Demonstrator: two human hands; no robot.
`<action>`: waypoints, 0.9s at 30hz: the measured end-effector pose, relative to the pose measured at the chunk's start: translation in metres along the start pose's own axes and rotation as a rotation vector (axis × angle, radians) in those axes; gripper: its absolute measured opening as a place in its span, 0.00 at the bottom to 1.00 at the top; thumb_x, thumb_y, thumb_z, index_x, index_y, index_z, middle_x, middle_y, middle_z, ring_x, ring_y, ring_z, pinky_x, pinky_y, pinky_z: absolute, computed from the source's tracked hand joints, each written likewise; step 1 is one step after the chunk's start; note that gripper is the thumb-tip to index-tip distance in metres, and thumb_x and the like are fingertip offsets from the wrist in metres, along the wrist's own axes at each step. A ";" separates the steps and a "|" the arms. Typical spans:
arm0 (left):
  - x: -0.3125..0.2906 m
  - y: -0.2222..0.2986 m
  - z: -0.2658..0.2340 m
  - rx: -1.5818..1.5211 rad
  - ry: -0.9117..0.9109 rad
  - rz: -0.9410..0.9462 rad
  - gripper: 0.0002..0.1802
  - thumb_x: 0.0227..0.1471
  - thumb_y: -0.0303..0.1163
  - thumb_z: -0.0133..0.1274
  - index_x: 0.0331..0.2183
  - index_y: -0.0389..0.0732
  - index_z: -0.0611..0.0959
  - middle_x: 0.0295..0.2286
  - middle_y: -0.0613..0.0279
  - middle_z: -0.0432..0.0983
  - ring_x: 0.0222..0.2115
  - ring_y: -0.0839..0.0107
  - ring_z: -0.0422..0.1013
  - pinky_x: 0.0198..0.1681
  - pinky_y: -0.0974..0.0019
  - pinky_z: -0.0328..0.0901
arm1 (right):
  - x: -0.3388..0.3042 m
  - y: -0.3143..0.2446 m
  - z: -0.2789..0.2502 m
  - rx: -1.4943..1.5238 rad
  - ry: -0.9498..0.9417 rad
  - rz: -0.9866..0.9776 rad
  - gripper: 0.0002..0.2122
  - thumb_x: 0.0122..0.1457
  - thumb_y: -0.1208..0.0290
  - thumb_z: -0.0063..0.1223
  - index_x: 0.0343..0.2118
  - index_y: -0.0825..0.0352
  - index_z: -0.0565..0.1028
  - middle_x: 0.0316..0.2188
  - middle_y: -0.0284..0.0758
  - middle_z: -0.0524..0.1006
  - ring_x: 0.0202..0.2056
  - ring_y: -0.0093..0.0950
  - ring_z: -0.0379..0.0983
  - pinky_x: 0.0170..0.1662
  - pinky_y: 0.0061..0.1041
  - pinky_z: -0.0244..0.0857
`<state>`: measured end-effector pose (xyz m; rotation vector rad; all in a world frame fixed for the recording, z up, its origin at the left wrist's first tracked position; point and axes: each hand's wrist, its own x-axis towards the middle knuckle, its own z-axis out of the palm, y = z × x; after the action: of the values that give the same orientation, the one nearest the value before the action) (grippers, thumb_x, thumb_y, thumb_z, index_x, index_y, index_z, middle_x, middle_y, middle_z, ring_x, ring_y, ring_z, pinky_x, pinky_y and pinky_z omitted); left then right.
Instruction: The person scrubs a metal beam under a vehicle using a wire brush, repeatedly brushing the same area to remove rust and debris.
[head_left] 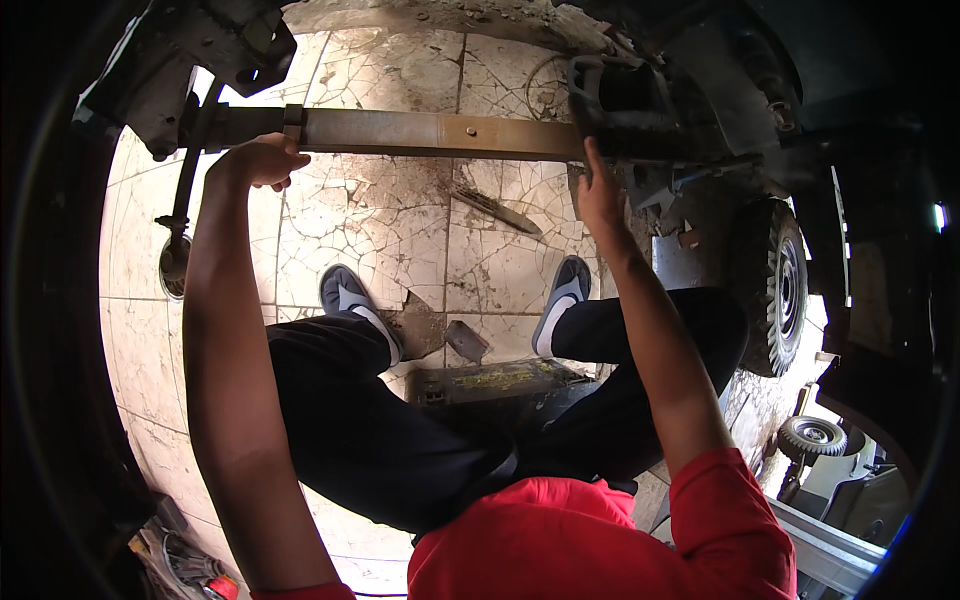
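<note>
A long leaf spring (pixel 400 132) runs crosswise in front of me, with a small round bolt head (pixel 471 131) on its face. A metal clip (pixel 293 120) wraps it near the left end. My left hand (pixel 258 162) is at the spring's lower edge beside this clip, fingers curled in; what they hold, if anything, is hidden. Toward the spring's right part, my right hand (pixel 602 200) reaches up with its index finger stretched along the metal and its thumb apart. The rest of its fingers are partly hidden.
Dark vehicle parts surround both ends of the spring. A rod (pixel 190 160) hangs at the left, and a treaded wheel (pixel 785 285) stands at the right. A flat scrap strip (pixel 497 210) lies on the cracked tile floor (pixel 380 210). A dark case (pixel 495 382) sits between my legs.
</note>
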<state>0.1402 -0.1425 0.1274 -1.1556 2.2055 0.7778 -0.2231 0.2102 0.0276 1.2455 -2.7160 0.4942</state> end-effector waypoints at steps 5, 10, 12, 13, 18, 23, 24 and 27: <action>-0.002 0.000 0.000 0.003 0.012 -0.019 0.25 0.61 0.50 0.46 0.44 0.36 0.77 0.32 0.54 0.82 0.34 0.67 0.80 0.36 0.62 0.71 | 0.016 0.016 -0.007 0.110 -0.041 0.089 0.36 0.57 0.75 0.55 0.66 0.43 0.54 0.28 0.53 0.77 0.33 0.51 0.76 0.36 0.46 0.70; 0.001 -0.004 0.003 -0.015 0.006 -0.024 0.23 0.60 0.52 0.48 0.40 0.39 0.77 0.29 0.62 0.82 0.31 0.72 0.79 0.32 0.63 0.70 | 0.011 0.017 0.003 -0.016 0.121 -0.215 0.36 0.57 0.76 0.55 0.66 0.43 0.54 0.31 0.53 0.77 0.33 0.51 0.76 0.35 0.45 0.70; 0.000 -0.002 0.000 -0.008 0.016 -0.029 0.24 0.60 0.52 0.48 0.40 0.39 0.77 0.29 0.62 0.82 0.31 0.72 0.79 0.32 0.64 0.70 | 0.016 0.024 0.001 -0.027 0.122 -0.167 0.36 0.57 0.75 0.55 0.66 0.42 0.53 0.31 0.53 0.78 0.33 0.50 0.76 0.36 0.45 0.70; 0.000 0.000 -0.001 -0.016 0.022 -0.029 0.24 0.60 0.52 0.48 0.41 0.39 0.76 0.28 0.62 0.82 0.31 0.72 0.79 0.31 0.64 0.70 | 0.018 0.027 0.001 -0.035 0.080 -0.052 0.37 0.57 0.75 0.55 0.66 0.42 0.53 0.31 0.52 0.78 0.33 0.50 0.77 0.36 0.45 0.70; -0.008 -0.003 0.001 -0.052 0.043 -0.029 0.21 0.60 0.49 0.50 0.42 0.39 0.73 0.29 0.59 0.80 0.30 0.70 0.79 0.30 0.63 0.70 | -0.011 -0.028 -0.001 -0.116 -0.084 -0.043 0.36 0.58 0.74 0.55 0.67 0.41 0.53 0.30 0.51 0.78 0.32 0.50 0.77 0.35 0.44 0.71; 0.007 0.009 0.002 -0.188 0.205 0.097 0.19 0.58 0.42 0.54 0.43 0.38 0.71 0.29 0.55 0.77 0.26 0.68 0.77 0.29 0.62 0.71 | 0.001 0.002 0.007 0.053 0.021 0.089 0.36 0.58 0.73 0.54 0.67 0.42 0.52 0.33 0.51 0.78 0.36 0.50 0.77 0.38 0.47 0.71; 0.014 0.004 0.003 -0.233 0.246 0.134 0.19 0.57 0.40 0.55 0.43 0.38 0.71 0.30 0.54 0.76 0.25 0.68 0.76 0.28 0.62 0.71 | -0.005 -0.007 0.008 0.028 -0.024 0.052 0.36 0.58 0.73 0.54 0.67 0.42 0.52 0.35 0.52 0.78 0.36 0.50 0.77 0.38 0.47 0.71; 0.012 -0.016 0.008 -0.317 0.377 0.268 0.20 0.55 0.38 0.56 0.45 0.39 0.71 0.29 0.55 0.76 0.23 0.69 0.74 0.26 0.62 0.70 | -0.012 -0.026 -0.002 -0.080 -0.109 -0.085 0.36 0.58 0.72 0.54 0.67 0.42 0.51 0.37 0.52 0.78 0.37 0.49 0.77 0.38 0.46 0.70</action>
<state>0.1495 -0.1515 0.1098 -1.2517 2.6587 1.1315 -0.1958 0.2033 0.0336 1.3989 -2.7256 0.3142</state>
